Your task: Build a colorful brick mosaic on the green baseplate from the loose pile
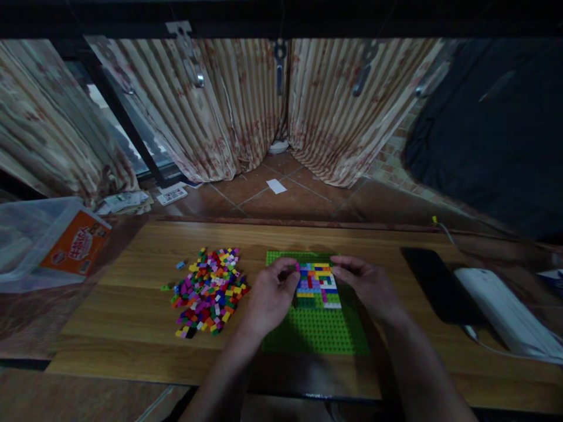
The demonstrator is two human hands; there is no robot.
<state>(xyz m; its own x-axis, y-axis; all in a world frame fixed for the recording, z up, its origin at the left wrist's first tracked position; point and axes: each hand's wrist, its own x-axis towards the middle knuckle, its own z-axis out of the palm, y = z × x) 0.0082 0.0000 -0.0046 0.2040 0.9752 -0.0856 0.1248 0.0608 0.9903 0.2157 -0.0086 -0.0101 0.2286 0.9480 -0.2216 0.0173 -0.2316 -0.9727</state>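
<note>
A square green studded plastic baseplate (316, 333) lies on the long wood-grain tabletop (127, 310), in front of the person, and its upper middle part carries a compact patch of small multicoloured plastic bricks (313, 282) — blue, lilac, yellow, orange, red, white and green. The left hand (273, 298) is at the patch's left edge, its thumb and index finger curled close together at a small magenta plastic brick (297, 267); whether these fingers grasp it or only touch it cannot be told. The right hand (373, 288) reaches in at the upper right edge, thumb and index finger slightly parted beside the bricks, and whether they hold anything is unclear. To the left of the baseplate spreads a loose heap of mixed bright plastic bricks (213, 291). On the right lie a flat black rectangular device (440, 284) and, just beside it, a long white object (501, 310) — a thin white cable (497, 351) runs along the near side. Beyond the tabletop hang striped, flower-patterned fabric curtains (241, 105).
</note>
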